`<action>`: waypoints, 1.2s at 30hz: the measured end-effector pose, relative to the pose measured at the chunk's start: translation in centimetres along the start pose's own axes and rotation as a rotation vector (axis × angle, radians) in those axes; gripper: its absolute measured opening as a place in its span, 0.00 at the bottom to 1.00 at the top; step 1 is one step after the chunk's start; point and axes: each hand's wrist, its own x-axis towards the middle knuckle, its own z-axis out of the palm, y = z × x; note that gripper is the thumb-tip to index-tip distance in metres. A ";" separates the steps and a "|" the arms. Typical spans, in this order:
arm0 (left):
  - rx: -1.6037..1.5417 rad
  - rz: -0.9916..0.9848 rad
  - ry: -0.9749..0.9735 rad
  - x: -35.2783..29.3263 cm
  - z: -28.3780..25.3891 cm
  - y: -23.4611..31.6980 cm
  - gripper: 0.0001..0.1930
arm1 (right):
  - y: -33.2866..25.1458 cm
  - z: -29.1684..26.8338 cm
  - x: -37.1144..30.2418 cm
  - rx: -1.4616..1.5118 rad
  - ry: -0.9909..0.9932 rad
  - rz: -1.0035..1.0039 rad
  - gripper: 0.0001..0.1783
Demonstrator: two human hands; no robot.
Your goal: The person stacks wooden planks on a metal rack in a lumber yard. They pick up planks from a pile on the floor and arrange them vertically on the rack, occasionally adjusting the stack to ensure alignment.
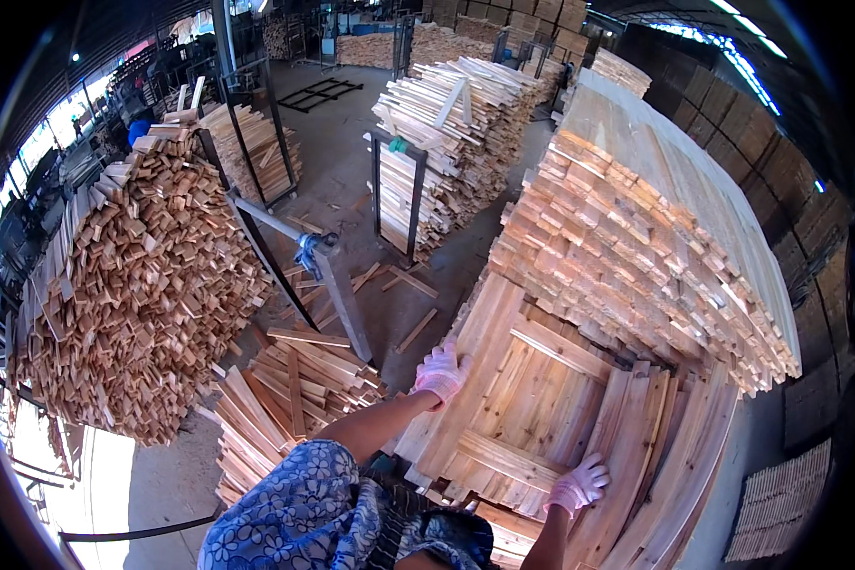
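Starting big: over to the right, a towering stack (627,185) of planks, ends ragged, tier upon tier! Across to the left, a great heap (142,294), bristling with cut ends. Farther back, a middle stack (456,123); nearer, a low pile (342,380), splayed loosely.

Now in close, right below the towering stack: pale inner boards (527,408) lying side by side, two crosspieces (560,349) over them, one far, one near. Flanking on the left, a wide board (482,366); on the right, long planks (689,456), loosely bunched, slightly bowed.

Partway along, at a guess: crosspieces down, space between them uncovered, right-hand planks uneven. How much remains? Impossible to tell.

And the hands, both gloved in pink! Left hand (442,373) spread wide at the wide board's edge. Right hand (581,483) on the long planks, beside the near crosspiece; gripping or merely resting, cannot tell. Labels, brands, writing? None readable anywhere.
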 end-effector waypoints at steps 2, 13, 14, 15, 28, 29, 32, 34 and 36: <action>0.003 0.002 0.009 -0.1 0.1 0.3 0.37 | 0.1 -1.5 1.1 0.090 -0.106 -0.037 0.41; 0.039 -0.004 0.031 -0.4 0.4 0.1 0.37 | 0.8 0.2 2.8 0.084 0.104 -0.080 0.34; 0.038 -0.006 0.023 -0.3 0.2 0.5 0.37 | 1.9 1.4 2.5 0.052 0.216 -0.075 0.33; 0.029 -0.010 0.017 -0.1 0.0 0.9 0.37 | 2.4 2.4 2.7 0.021 0.327 -0.071 0.32; -0.004 -0.006 -0.037 -0.4 -0.3 0.6 0.39 | 0.2 3.5 5.1 -0.248 0.075 -0.133 0.34; -0.015 -0.008 -0.038 -0.3 -0.4 0.5 0.39 | 0.1 2.9 5.0 -0.210 0.072 -0.138 0.36; 0.017 -0.018 -0.023 0.0 -0.2 0.2 0.38 | 0.7 -2.3 5.3 0.138 -0.130 -0.124 0.45; 0.019 -0.015 -0.052 0.2 -0.3 0.3 0.39 | 0.9 -3.5 4.4 0.399 -0.256 -0.083 0.52; 0.014 -0.009 -0.058 0.2 -0.4 0.4 0.38 | 0.7 -3.6 3.6 0.615 -0.293 -0.031 0.58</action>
